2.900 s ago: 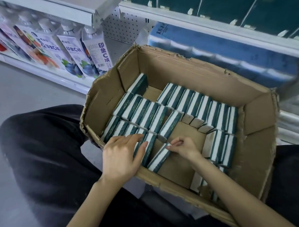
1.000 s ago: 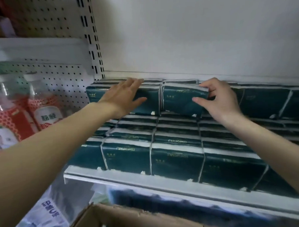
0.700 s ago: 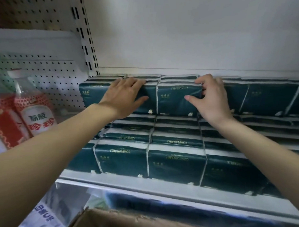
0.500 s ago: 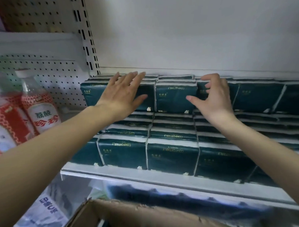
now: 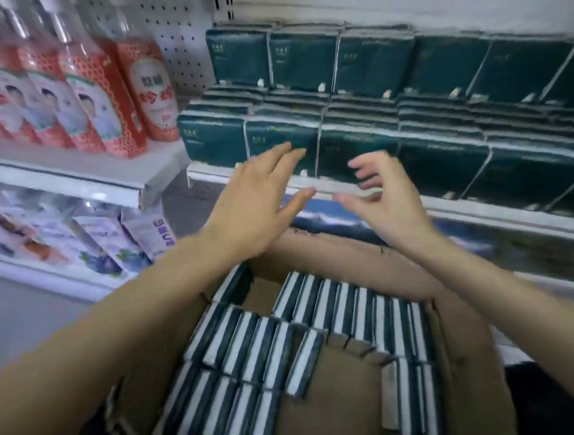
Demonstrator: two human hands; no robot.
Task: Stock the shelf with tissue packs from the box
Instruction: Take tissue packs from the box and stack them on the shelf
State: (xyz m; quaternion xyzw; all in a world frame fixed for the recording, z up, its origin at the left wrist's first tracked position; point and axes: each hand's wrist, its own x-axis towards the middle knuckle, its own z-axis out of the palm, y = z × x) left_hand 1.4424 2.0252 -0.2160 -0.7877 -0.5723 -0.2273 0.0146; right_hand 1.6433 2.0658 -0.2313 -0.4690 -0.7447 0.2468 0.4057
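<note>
- Looking at two empty hands here: left hand (image 5: 255, 202) flat with straight fingers, right hand (image 5: 380, 200) loosely curled and a bit blurry. Close together but not touching, up over the far edge of the box (image 5: 465, 341), just in front of the shelf (image 5: 509, 213).
- Loads of tissue packs (image 5: 278, 349) standing on edge in tight rows inside the box, with a bare patch of cardboard in the middle. More of the same stacked flat on the shelf, dark green faces out.
- Guessing light and squishy: soft wrap over paper, so nothing to break. Likely to sag or fan apart if pinched by one corner, though.
- Wrap looks smooth, so maybe a bit slippery. Should take a firm squeeze fine.
- Best bet, imo: grab a handful at once, one palm on the broad face at each end of a row, then press inward and lift.
- For a single pack, pinch across the narrow white-striped edge facing up.
</note>
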